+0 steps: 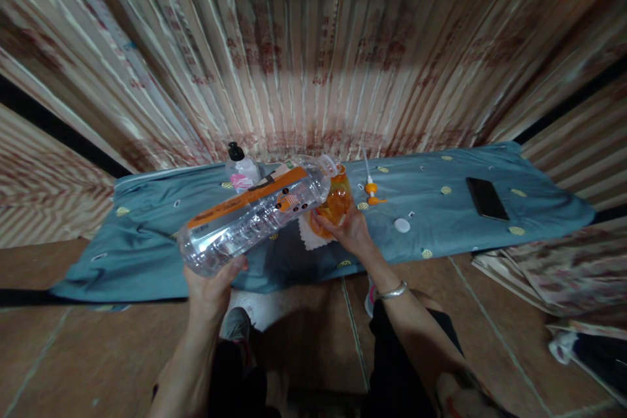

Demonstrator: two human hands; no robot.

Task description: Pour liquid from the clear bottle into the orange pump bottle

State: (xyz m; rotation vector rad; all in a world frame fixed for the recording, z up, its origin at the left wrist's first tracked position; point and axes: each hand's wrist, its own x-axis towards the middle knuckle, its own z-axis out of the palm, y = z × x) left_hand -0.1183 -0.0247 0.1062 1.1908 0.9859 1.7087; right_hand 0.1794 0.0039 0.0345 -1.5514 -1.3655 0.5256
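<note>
Clasping bottle (pixel 255 217) near base with left hand (pixel 211 282), slanted with neck at mouth of jar (pixel 341 194), cannot tell if touching | Wrapping right hand (pixel 353 233) around jar, over white mat (pixel 308 237) on sheet (pixel 147 228) | Laid out on sheet, right of jar: pump (pixel 371 189), cap (pixel 402 225), phone (pixel 487 198)
</note>
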